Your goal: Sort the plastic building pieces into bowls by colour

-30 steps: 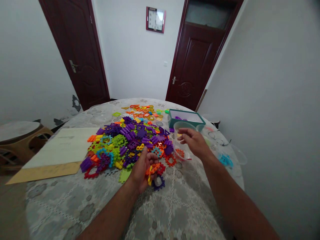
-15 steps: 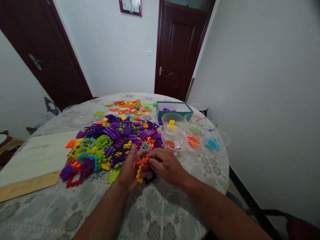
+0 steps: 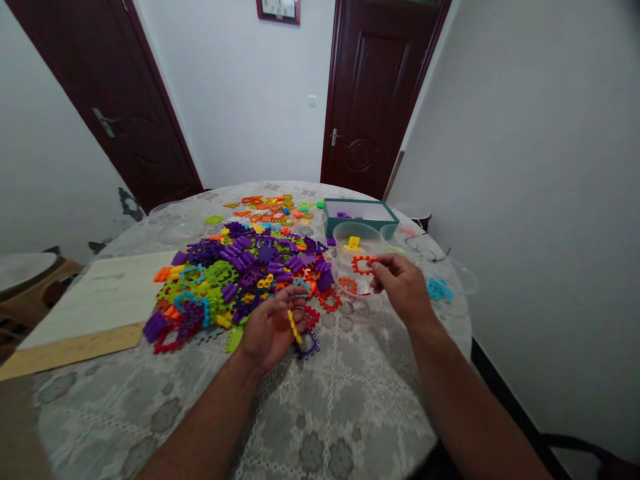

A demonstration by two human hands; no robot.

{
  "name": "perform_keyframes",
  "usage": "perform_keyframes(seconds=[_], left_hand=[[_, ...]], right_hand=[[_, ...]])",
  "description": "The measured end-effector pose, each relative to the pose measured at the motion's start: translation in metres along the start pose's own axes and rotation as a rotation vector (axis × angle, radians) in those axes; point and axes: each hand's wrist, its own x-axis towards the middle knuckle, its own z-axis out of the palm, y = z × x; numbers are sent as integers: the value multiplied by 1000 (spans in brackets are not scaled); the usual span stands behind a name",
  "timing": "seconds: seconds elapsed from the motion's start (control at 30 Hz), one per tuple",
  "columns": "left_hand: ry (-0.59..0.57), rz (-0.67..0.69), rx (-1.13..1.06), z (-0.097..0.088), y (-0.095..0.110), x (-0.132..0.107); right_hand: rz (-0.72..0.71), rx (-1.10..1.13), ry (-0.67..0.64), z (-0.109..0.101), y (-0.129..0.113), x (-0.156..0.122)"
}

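My right hand (image 3: 400,287) pinches an orange square-frame piece (image 3: 363,265) in the air, just over a clear bowl (image 3: 350,283) that has orange pieces in it. My left hand (image 3: 270,327) rests on the round table (image 3: 325,413) with its fingers curled round a yellow piece (image 3: 295,327). Close to that hand lie a red piece (image 3: 311,316) and a purple piece (image 3: 307,345). A big heap of coloured plastic building pieces (image 3: 240,273) spreads out beyond my left hand.
Behind the bowl sit a second clear bowl (image 3: 355,237) with a yellow piece, a teal box (image 3: 360,212), and further bowls, one with blue pieces (image 3: 439,288). A pale board (image 3: 95,300) lies at the left. Two dark doors (image 3: 370,100) and a stool (image 3: 30,280) stand around.
My right hand has left my left hand and moved right and away, carrying the orange frame piece over the bowl. My left hand now keeps only the yellow piece.
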Motion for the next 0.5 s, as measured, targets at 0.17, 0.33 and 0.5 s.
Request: perform_keyframes(seconds=[0.17,0.33,0.5], left_hand=[[-2,66,146,-2,-4,2],[28,85,324,-4,-6,4],[40,85,428,-4,-9,7]], right_hand=[[-199,-473,269,-50,17,22],[-129,-535,327,-75,47,40],[-107,-553,351,-81,55,44]])
